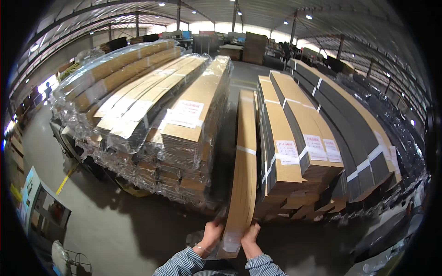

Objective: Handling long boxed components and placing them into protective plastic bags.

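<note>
Head view. Bundle [245, 177]: long, narrow, tan cardboard, lying lengthwise in the gap between the film-wrapped left stack [182, 168] and the strapped right stack [301, 119]. Its near end points at the person. One white strap [246, 150] crosses it; something clear and shiny, tape or film, covers the near end.

Hands: left hand [212, 235] on the left side of the near end, right hand [250, 233] on the right side. Both look curled and clamped on the bundle, which keeps them apart. Fingertips partly hidden; how far they reach underneath cannot be told.

Handling (judgement): layered board, so probably fairly heavy for its width, stiff on edge, perhaps inclined to bow or twist along its length. Lens bending makes true straightness uncertain. Clear covering may be slick; bare board should grip better. Edges and corners likely crush or fray before anything breaks. Best hold: both long sides, fingers under the lower edge; the strap seems a poor handle. Support under the far end: cannot tell.
</note>
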`<state>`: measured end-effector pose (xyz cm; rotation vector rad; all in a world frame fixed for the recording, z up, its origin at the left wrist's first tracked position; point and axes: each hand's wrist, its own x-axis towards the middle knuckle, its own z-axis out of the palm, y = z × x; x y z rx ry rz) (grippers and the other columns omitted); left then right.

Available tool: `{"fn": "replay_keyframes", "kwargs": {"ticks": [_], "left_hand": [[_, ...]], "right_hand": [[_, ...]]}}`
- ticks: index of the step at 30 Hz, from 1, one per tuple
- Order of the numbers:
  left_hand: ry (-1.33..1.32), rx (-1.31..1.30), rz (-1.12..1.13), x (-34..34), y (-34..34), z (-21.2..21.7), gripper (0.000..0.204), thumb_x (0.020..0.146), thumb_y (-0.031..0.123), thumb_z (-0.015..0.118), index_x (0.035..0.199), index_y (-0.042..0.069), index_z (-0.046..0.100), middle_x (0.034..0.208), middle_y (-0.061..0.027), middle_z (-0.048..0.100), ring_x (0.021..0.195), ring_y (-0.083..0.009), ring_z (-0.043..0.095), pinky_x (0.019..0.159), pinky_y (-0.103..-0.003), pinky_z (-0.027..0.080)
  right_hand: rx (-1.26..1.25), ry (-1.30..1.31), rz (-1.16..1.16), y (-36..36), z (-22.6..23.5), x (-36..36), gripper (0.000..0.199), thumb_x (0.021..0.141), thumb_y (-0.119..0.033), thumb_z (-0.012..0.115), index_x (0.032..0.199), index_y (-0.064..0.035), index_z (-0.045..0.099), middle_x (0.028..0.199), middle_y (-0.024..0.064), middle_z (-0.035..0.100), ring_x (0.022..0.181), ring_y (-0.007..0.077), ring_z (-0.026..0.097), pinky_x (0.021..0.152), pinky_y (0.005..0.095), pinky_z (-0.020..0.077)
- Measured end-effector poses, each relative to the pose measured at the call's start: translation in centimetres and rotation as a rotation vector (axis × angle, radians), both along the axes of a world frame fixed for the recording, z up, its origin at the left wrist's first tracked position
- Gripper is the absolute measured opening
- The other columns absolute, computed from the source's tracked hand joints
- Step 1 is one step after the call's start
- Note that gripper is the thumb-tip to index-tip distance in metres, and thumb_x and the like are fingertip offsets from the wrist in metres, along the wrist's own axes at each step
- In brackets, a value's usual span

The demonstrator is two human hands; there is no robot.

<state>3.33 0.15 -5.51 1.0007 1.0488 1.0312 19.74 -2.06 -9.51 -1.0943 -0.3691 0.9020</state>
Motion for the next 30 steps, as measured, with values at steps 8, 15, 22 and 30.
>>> {"fn": "replay_keyframes", "kwargs": {"ticks": [8, 15, 22, 30], "left_hand": [[0.223, -0.035, -0.102, -6.3, -10.9, -0.8, 0.048, 0.086, -0.002, 0.053, 0.134, -0.001, 0.053, 0.099, -0.0028, 0.064, 0.075, -0.0060, 0.054, 0.068, -0.021, 0.046], [0.010, 0.018, -0.168, -9.3, -18.0, -1.9, 0.045, 0.093, -0.001, 0.050, 0.138, -0.002, 0.051, 0.111, -0.0024, 0.066, 0.089, -0.0048, 0.057, 0.075, -0.020, 0.046], [-0.142, 0.001, -0.226, -6.9, -19.5, 5.0, 0.044, 0.094, 0.000, 0.050, 0.137, 0.003, 0.056, 0.098, 0.0039, 0.064, 0.071, -0.0018, 0.050, 0.062, -0.019, 0.041], [-0.190, 0.043, -0.167, -0.6, -15.6, 10.1, 0.049, 0.090, -0.003, 0.052, 0.138, -0.003, 0.053, 0.086, 0.0053, 0.060, 0.065, -0.0008, 0.045, 0.056, -0.018, 0.036]], "right_hand": [[-0.313, -0.475, 0.264, -11.7, -3.3, -1.6, 0.029, 0.086, 0.007, 0.055, 0.110, 0.0010, 0.070, 0.102, 0.0117, 0.072, 0.095, 0.0177, 0.065, 0.088, 0.0332, 0.0499], [-0.193, -0.401, 0.607, -13.6, -1.4, -0.2, 0.023, 0.094, -0.015, 0.060, 0.113, -0.0016, 0.066, 0.111, 0.0093, 0.069, 0.101, 0.0161, 0.063, 0.089, 0.0334, 0.0494], [-0.108, 0.103, 0.398, -16.2, 4.2, -0.4, 0.051, 0.099, -0.031, 0.058, 0.141, -0.0036, 0.047, 0.133, 0.0085, 0.057, 0.116, 0.0202, 0.055, 0.094, 0.0358, 0.0476], [-0.643, -0.415, 0.404, -19.3, 11.2, 2.5, 0.036, 0.096, -0.029, 0.057, 0.112, 0.0012, 0.069, 0.088, 0.0128, 0.071, 0.072, 0.0223, 0.064, 0.059, 0.0387, 0.0464]]}}
